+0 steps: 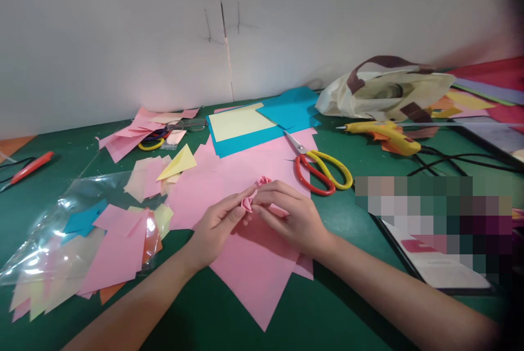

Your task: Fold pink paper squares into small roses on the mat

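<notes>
Between both hands is a small folded piece of pink paper [246,204], its creased tip showing between the fingers. My left hand [219,224] pinches it from the left, thumb on the near side. My right hand [292,212] closes on it from the right, with fingertips bent over it and hiding part of its shape. Below the hands lie flat pink sheets [260,280]. Scissors [311,164] with one red and one yellow handle rest partly on the pink paper, just beyond my right hand.
A clear plastic bag [53,220] with coloured paper pieces lies left. Blue sheets [295,108] and a cream sheet [241,122] lie at the back. A yellow glue gun [388,135] with black cords and a cloth bag [426,89] stand right. A red-handled tool [35,166] lies far left.
</notes>
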### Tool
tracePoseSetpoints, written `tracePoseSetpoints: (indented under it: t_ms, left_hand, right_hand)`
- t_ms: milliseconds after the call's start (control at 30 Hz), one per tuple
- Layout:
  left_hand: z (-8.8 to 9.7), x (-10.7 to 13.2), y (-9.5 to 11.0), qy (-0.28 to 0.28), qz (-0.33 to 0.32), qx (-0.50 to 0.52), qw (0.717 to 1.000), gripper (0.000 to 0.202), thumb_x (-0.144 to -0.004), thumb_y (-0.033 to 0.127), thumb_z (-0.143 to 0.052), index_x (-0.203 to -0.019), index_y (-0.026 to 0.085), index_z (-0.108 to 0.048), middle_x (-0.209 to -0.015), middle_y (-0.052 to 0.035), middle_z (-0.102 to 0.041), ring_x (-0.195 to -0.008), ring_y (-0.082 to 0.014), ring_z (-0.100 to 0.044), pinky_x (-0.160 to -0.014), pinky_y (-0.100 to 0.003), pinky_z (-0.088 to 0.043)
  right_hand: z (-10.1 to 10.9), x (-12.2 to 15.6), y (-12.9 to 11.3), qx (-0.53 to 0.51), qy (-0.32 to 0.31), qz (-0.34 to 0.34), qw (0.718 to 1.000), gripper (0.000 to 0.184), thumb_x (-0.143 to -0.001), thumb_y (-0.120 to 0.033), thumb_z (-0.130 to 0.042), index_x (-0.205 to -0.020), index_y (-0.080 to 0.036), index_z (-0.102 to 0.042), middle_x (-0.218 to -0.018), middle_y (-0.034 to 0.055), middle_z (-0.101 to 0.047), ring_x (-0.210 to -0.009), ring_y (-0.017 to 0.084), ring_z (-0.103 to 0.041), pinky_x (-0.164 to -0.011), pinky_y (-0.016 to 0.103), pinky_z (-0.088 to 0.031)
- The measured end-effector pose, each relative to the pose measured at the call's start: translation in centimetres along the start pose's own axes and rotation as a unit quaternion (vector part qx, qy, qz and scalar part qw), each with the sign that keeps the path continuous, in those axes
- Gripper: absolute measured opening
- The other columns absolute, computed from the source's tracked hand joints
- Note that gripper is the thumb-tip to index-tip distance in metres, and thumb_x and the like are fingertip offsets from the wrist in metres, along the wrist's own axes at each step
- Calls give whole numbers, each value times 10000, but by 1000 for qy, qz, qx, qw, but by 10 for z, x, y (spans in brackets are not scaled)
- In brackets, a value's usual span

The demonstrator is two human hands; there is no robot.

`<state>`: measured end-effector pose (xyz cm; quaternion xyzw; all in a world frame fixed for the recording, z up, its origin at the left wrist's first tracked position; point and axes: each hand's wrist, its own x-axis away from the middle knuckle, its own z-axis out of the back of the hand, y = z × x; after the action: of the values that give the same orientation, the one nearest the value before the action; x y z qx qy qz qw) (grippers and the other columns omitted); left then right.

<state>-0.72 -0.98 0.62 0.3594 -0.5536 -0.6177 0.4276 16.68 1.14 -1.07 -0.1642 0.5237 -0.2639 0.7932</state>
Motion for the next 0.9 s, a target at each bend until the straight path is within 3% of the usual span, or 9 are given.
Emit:
tracePoseSetpoints:
  t_ms: [100,167,233,333,433,500,767,900]
  left_hand:
    - [1,-1,-1,3,20,54,998,394,-875,429,-508,-1146,182,-651,-823,-69,-647,-752,-165,-556,-703,-290,-478]
    - [0,-2,-2,7,31,89,996,427,-853,453,-533,-1157,171,-637,-695,-39,-612,-658,-145,-548,-559,-243,-451]
    - [-1,-1,-2,29,32,112,993,469,-832,455,-568,-1212,178,-583,-632,-7,-595,-597,-129,-555,-516,-221,-438]
    - [-3,-1,1,83,11,89,993,387,-806,431,-613,-1092,170,-618,-621,-4,-638,-624,-148,-618,-640,-269,-506]
    - [-5,0,3,133,-11,6,991,260,-799,406,-625,-887,167,-675,-754,-51,-701,-739,-192,-659,-710,-309,-532]
    - [-6,1,2,153,-22,-48,987,234,-825,375,-595,-897,176,-696,-855,-64,-710,-832,-207,-656,-764,-324,-531]
    - [-6,2,-6,58,-72,-169,981,335,-934,258,-404,-1239,243,-540,-1018,-58,-604,-956,-185,-569,-835,-317,-479]
    - [-9,3,-6,22,-60,-220,973,296,-912,191,-388,-1193,214,-478,-1077,-80,-553,-1002,-209,-536,-846,-352,-468]
  right_hand:
    - [1,-1,-5,-19,1,-30,999,85,-858,-135,-543,-835,-175,-614,-796,49,-635,-743,142,-629,-687,275,-555]
    - [0,-1,-6,-20,5,-37,999,84,-859,-144,-544,-829,-178,-615,-791,45,-632,-735,141,-626,-668,271,-552]
    - [-1,0,-7,-13,10,-34,999,83,-855,-142,-549,-819,-178,-615,-785,45,-629,-733,142,-623,-668,271,-550]
    - [-2,0,-8,-6,13,-29,999,80,-849,-137,-559,-810,-180,-614,-771,40,-622,-721,139,-619,-662,261,-547]
    - [-3,1,-7,1,18,-20,1000,71,-845,-131,-565,-816,-173,-615,-774,43,-622,-720,135,-622,-667,250,-548]
    - [-3,1,-7,16,19,-17,1000,81,-851,-126,-554,-822,-169,-616,-786,51,-624,-735,138,-624,-679,254,-550]
    - [-4,2,-2,15,-8,-42,999,107,-870,-134,-514,-861,-174,-613,-825,61,-629,-775,154,-628,-705,293,-562]
    - [-6,4,-2,9,-31,-19,999,119,-884,-133,-493,-899,-172,-606,-850,69,-632,-796,161,-618,-720,310,-559]
